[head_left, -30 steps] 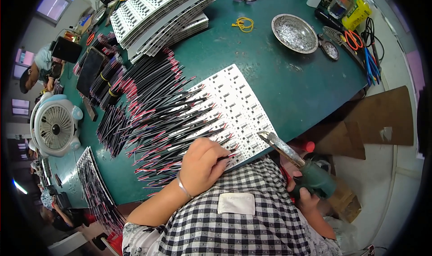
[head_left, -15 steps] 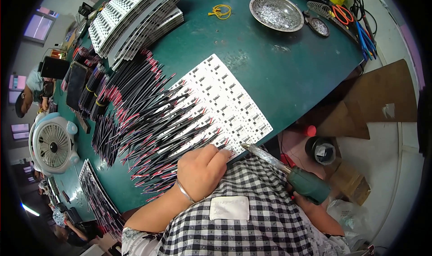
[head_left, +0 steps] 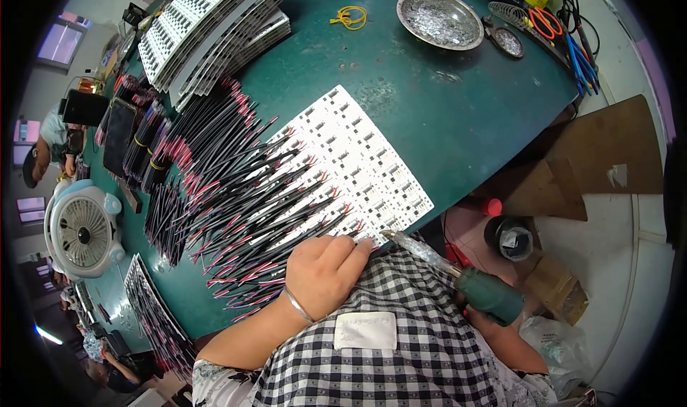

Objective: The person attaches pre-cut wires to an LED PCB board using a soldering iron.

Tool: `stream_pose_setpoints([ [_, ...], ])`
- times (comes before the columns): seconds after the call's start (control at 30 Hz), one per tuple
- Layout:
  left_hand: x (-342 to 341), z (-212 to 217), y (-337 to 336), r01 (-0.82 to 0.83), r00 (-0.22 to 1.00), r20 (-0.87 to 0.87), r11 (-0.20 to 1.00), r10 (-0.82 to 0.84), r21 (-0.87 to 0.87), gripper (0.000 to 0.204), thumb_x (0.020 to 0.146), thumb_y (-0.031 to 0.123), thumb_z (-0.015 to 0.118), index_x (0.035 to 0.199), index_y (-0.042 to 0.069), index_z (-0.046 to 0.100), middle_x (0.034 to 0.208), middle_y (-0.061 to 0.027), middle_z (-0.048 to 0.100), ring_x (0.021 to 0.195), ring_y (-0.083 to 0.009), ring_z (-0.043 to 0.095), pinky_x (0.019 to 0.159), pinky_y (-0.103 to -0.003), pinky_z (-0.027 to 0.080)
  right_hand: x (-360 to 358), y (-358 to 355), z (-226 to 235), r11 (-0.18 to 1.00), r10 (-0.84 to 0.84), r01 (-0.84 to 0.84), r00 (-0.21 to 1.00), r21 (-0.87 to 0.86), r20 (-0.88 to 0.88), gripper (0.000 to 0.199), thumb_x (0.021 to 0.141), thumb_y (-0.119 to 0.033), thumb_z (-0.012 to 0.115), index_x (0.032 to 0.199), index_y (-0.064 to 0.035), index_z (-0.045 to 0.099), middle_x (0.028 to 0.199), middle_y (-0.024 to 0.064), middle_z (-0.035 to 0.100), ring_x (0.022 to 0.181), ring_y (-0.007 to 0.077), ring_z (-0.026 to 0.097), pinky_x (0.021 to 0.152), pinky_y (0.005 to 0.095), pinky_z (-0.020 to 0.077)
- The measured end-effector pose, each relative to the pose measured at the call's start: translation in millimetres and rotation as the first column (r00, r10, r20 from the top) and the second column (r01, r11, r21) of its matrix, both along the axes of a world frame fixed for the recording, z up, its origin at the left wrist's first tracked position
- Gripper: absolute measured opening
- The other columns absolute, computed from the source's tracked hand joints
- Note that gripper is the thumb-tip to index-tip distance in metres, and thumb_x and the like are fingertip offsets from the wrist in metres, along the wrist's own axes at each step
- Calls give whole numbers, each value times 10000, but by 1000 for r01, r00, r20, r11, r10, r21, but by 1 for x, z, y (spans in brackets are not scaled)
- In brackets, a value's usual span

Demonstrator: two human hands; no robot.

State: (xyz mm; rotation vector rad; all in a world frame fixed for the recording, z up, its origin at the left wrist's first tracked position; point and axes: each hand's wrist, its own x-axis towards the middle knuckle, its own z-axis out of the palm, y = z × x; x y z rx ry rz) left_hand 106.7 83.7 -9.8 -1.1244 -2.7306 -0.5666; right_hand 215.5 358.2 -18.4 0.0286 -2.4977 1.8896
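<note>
A white circuit board point(head_left: 372, 171) lies askew on the bench, with rows of small dark parts. Black wires with red ends point(head_left: 279, 199) fan out leftward from it, covering its left part. At the near edge of the board, my left hand point(head_left: 322, 274) is closed, its fingertips beside the nearest wire ends; what they pinch is hidden. My right hand point(head_left: 481, 321), mostly hidden under the handle, grips a green-handled soldering iron point(head_left: 494, 297). The iron's tip touches or hovers just over the board's near corner, close to my left fingertips.
Stacked white boards point(head_left: 207, 31) stand at the far left, above bundled wires point(head_left: 147, 142). A fan point(head_left: 82, 224) and another wired board point(head_left: 154, 307) are at left. A metal bowl point(head_left: 440, 20) of silvery bits, a yellow loop point(head_left: 349, 17) and a coiled iron holder point(head_left: 507, 13) lie at the back.
My left hand has shifted slightly right along the board's near edge, its fingertips now closer to the iron's tip. The soldering iron and the board have hardly moved.
</note>
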Motion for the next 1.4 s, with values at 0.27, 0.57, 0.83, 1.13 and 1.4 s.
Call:
stream_pose_setpoints([
  [0.27,2,-3,0,16,1000,25,1000,-16,-6,247,773,119,621,1011,89,680,747,-11,466,673,-168,529,607,-301,424,7,11,-20,944,148,-123,987,307,-62,217,741,-138,716,925,-26,691,888,118,696,793,264,692,769,338,558],
  [0.57,1,-5,1,19,999,42,1000,-20,16,239,784,114,623,1014,78,677,757,-20,465,685,-182,529,613,-310,423,4,8,-25,915,176,-85,964,394,-200,213,727,-145,727,907,-33,704,916,106,691,763,272,681,732,348,552],
  [0.83,1,-5,1,18,998,66,1000,-19,18,232,784,110,622,1008,76,674,758,-20,468,687,-183,531,610,-312,422,1,6,-14,880,198,-109,969,462,-150,233,754,-162,745,933,-19,701,899,104,698,761,222,688,687,287,547],
  [1.13,0,-5,1,10,997,73,1000,-11,12,220,782,110,622,993,78,674,753,-21,470,676,-185,532,595,-319,425,3,6,0,970,52,-48,999,237,-10,262,853,-222,658,976,8,671,912,104,702,797,226,697,745,301,554],
  [1.4,0,-6,3,-35,998,51,995,31,93,294,666,41,693,947,128,707,785,2,572,679,-181,568,572,-317,453,2,11,-5,915,154,-93,980,392,-127,247,796,-195,669,964,-14,684,926,109,700,828,264,691,775,352,552],
])
